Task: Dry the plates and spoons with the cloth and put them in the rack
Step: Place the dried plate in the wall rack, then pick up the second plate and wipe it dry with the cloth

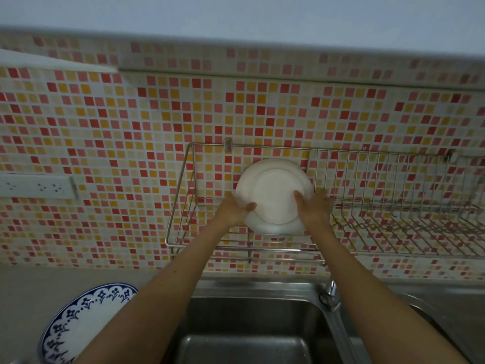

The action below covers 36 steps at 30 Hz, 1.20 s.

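Note:
A plain white plate (274,191) stands tilted on edge in the left part of the wall-mounted wire rack (183,195), its back facing me. My left hand (235,210) grips its lower left rim. My right hand (312,206) holds its right rim, thumb on the plate's back. A blue-and-white patterned plate (78,321) lies on the counter at the lower left, partly hidden by my left forearm. No cloth or spoons are in view.
A steel sink (249,337) lies below the rack, with a tap (331,295) at its right edge. A white power strip (34,187) hangs on the mosaic-tiled wall at the left. The rack's right part (406,214) holds nothing.

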Motion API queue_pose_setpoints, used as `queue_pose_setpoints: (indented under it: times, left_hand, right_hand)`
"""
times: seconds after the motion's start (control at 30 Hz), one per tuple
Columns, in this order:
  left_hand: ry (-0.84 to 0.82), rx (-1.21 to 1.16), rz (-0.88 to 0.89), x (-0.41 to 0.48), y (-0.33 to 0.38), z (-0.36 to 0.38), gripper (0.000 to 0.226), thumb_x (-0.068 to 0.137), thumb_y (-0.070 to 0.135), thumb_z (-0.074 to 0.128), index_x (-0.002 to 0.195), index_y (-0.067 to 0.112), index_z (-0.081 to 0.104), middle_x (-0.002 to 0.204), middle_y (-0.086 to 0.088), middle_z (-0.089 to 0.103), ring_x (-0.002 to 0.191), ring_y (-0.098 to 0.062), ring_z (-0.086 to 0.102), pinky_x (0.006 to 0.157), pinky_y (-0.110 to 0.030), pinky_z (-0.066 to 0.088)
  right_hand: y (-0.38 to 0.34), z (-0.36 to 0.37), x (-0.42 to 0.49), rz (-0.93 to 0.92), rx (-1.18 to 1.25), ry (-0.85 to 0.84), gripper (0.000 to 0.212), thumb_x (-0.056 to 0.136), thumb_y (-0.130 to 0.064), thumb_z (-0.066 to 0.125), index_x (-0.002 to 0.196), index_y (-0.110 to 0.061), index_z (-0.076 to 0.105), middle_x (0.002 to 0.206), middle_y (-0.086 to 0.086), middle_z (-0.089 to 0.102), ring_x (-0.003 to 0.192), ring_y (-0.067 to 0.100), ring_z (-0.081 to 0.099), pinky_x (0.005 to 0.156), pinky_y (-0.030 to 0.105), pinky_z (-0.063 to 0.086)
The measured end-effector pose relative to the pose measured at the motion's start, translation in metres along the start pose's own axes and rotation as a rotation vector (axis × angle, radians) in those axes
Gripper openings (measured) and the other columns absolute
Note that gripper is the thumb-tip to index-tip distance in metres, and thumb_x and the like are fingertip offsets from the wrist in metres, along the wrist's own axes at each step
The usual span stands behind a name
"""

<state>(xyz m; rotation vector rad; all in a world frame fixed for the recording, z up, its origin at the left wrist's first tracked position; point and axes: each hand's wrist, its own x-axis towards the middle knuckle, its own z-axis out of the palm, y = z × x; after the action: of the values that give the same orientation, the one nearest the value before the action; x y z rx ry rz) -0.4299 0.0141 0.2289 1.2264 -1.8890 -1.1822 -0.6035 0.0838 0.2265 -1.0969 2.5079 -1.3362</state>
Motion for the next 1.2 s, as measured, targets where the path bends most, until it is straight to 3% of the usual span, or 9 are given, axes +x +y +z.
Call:
queue_pose_setpoints:
  times: [0.1, 0.23, 0.43, 0.53, 0.67, 0.77, 0.93, 1.07, 1.2]
  left_hand:
    - [0.021, 0.168, 0.114, -0.028, 0.012, -0.023, 0.067, 0.090, 0.042, 0.055, 0.141, 0.006, 0.031, 0.142, -0.013, 0.046, 0.123, -0.030, 0.052, 0.099, -0.037, 0.045]
    - [0.131, 0.145, 0.270, -0.081, 0.015, -0.074, 0.051, 0.095, 0.034, 0.049, 0.137, 0.007, 0.039, 0.124, -0.005, 0.054, 0.108, -0.018, 0.055, 0.077, -0.020, 0.046]
    - [0.284, -0.080, 0.229, -0.138, -0.060, -0.172, 0.019, 0.095, 0.025, 0.051, 0.111, 0.015, 0.055, 0.104, -0.008, 0.064, 0.098, -0.020, 0.062, 0.086, -0.035, 0.053]
    - [0.298, -0.024, 0.134, -0.155, -0.119, -0.219, 0.013, 0.096, 0.023, 0.049, 0.105, 0.015, 0.054, 0.094, -0.001, 0.063, 0.088, -0.014, 0.061, 0.078, -0.029, 0.053]
    - [0.261, 0.096, -0.086, -0.154, -0.203, -0.263, 0.029, 0.095, 0.025, 0.052, 0.111, 0.001, 0.056, 0.108, -0.017, 0.064, 0.102, -0.029, 0.061, 0.091, -0.045, 0.051]
    - [0.189, 0.179, -0.231, -0.149, -0.265, -0.281, 0.030, 0.093, 0.025, 0.055, 0.109, 0.000, 0.057, 0.111, -0.021, 0.064, 0.105, -0.034, 0.061, 0.092, -0.044, 0.051]
    - [0.071, 0.330, -0.380, -0.138, -0.336, -0.283, 0.037, 0.094, 0.028, 0.053, 0.117, 0.000, 0.053, 0.123, -0.019, 0.060, 0.116, -0.031, 0.055, 0.094, -0.031, 0.042]
    - [0.010, 0.379, -0.414, -0.125, -0.368, -0.277, 0.052, 0.094, 0.033, 0.051, 0.129, -0.003, 0.038, 0.130, -0.023, 0.052, 0.120, -0.035, 0.051, 0.095, -0.038, 0.042]
    - [-0.028, 0.325, -0.398, -0.113, -0.391, -0.270, 0.068, 0.094, 0.030, 0.052, 0.145, -0.003, 0.020, 0.147, -0.021, 0.036, 0.134, -0.035, 0.039, 0.106, -0.039, 0.034]
  right_hand:
    - [-0.025, -0.006, -0.023, -0.173, -0.081, 0.076, 0.057, 0.094, -0.038, 0.046, 0.137, -0.002, 0.034, 0.140, 0.023, 0.037, 0.130, 0.037, 0.034, 0.107, 0.044, 0.032]
    - [-0.072, 0.008, -0.078, -0.376, 0.053, 0.051, 0.028, 0.093, -0.025, 0.050, 0.116, -0.010, 0.057, 0.121, 0.016, 0.055, 0.114, 0.030, 0.050, 0.087, 0.033, 0.042]
    - [-0.128, 0.065, -0.197, -0.523, 0.297, -0.221, 0.015, 0.093, -0.016, 0.053, 0.093, -0.008, 0.065, 0.086, 0.004, 0.066, 0.078, 0.015, 0.060, 0.073, 0.028, 0.048]
    - [-0.143, 0.113, -0.249, -0.469, 0.343, -0.390, 0.019, 0.094, -0.017, 0.052, 0.088, -0.005, 0.064, 0.082, 0.010, 0.068, 0.071, 0.015, 0.059, 0.067, 0.026, 0.047]
    - [-0.141, 0.187, -0.295, -0.333, 0.253, -0.521, 0.020, 0.095, -0.022, 0.050, 0.093, -0.006, 0.063, 0.089, 0.006, 0.068, 0.077, 0.017, 0.061, 0.074, 0.029, 0.049]
    - [-0.123, 0.244, -0.317, -0.165, 0.120, -0.559, 0.017, 0.092, -0.025, 0.051, 0.102, -0.014, 0.060, 0.097, 0.006, 0.068, 0.085, 0.021, 0.063, 0.080, 0.037, 0.053]
    - [-0.093, 0.299, -0.344, 0.102, -0.080, -0.431, 0.047, 0.086, -0.025, 0.058, 0.125, -0.002, 0.044, 0.127, 0.018, 0.048, 0.112, 0.032, 0.052, 0.093, 0.038, 0.044]
    - [-0.074, 0.320, -0.351, 0.294, -0.172, -0.427, 0.054, 0.089, -0.029, 0.057, 0.128, 0.002, 0.036, 0.132, 0.024, 0.042, 0.120, 0.038, 0.045, 0.094, 0.041, 0.040]
    - [-0.065, 0.334, -0.348, 0.373, -0.161, -0.398, 0.052, 0.090, -0.029, 0.057, 0.127, 0.002, 0.039, 0.129, 0.025, 0.048, 0.120, 0.038, 0.047, 0.094, 0.041, 0.041]
